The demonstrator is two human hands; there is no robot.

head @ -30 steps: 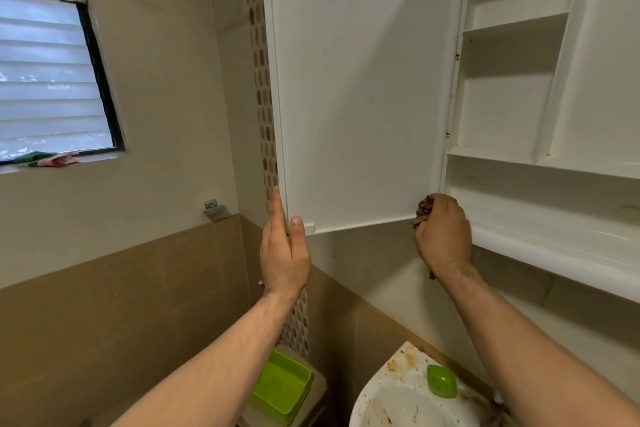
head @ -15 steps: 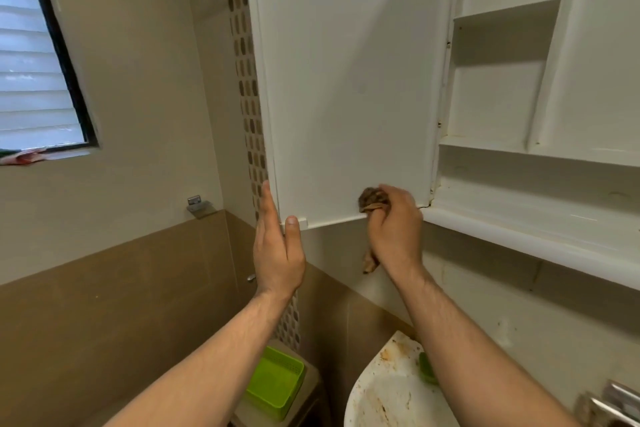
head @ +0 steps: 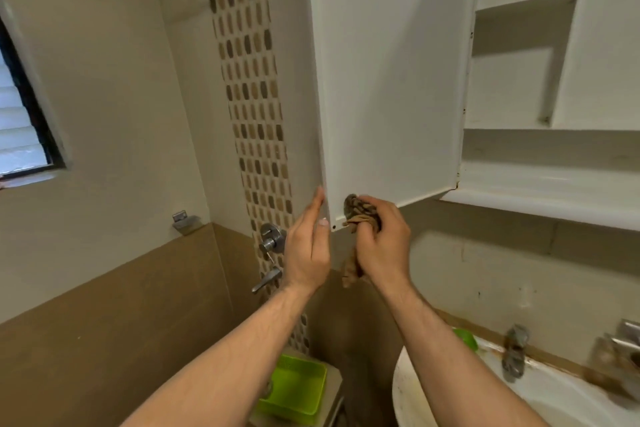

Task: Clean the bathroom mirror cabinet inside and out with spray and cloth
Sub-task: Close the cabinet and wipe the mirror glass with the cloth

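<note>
The right hand (head: 381, 239) is closed around a bunched brown cloth (head: 360, 213), pressing it against the inner face of the open cabinet door (head: 391, 80) right at the door's lower outer corner, with a tail of fabric hanging below the fist. Within the last second it has travelled along the door's bottom edge, from the hinge side by the cabinet shelves (head: 554, 62) across to this free corner — so the bottom strip of the inner face has probably had its pass. The left hand (head: 306, 246) is open and flat, fingers extended, bracing the door's outer edge as it did a second ago, only slightly lower. The door itself has swung a little nearer edge-on. No spray bottle is visible. Below, a stained sink (head: 519, 402) and a green tray (head: 294, 388) sit untouched — the shelves and the mirrored front likely still await wiping.
</note>
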